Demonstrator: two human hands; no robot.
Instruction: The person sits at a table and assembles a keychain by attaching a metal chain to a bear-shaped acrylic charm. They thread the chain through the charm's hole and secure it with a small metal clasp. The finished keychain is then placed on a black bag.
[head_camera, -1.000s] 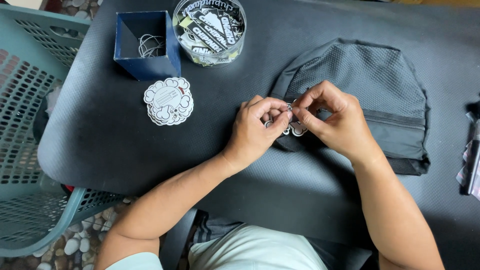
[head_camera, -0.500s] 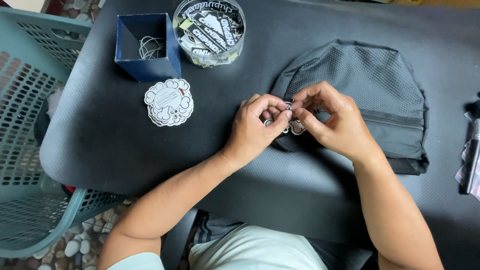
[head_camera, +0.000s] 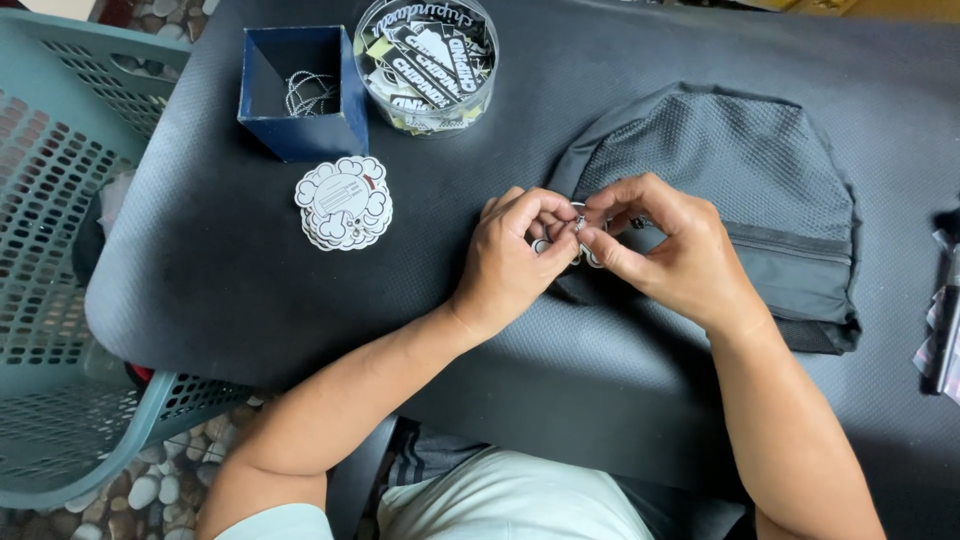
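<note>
A dark grey backpack with a mesh front lies flat on the black table. At its left edge my left hand and my right hand meet, fingertips pinched together on a small white cloud-shaped tag with a thin metal chain, right at the bag's zipper pull. Most of the tag is hidden by my fingers.
A stack of white cloud-shaped tags lies left of my hands. Behind it stand a blue open box with ball chains and a clear round tub of stickers. A teal plastic basket sits off the table's left edge.
Both hands stay at the same spot on the bag's edge; only the fingertips shift slightly around the small tag.
</note>
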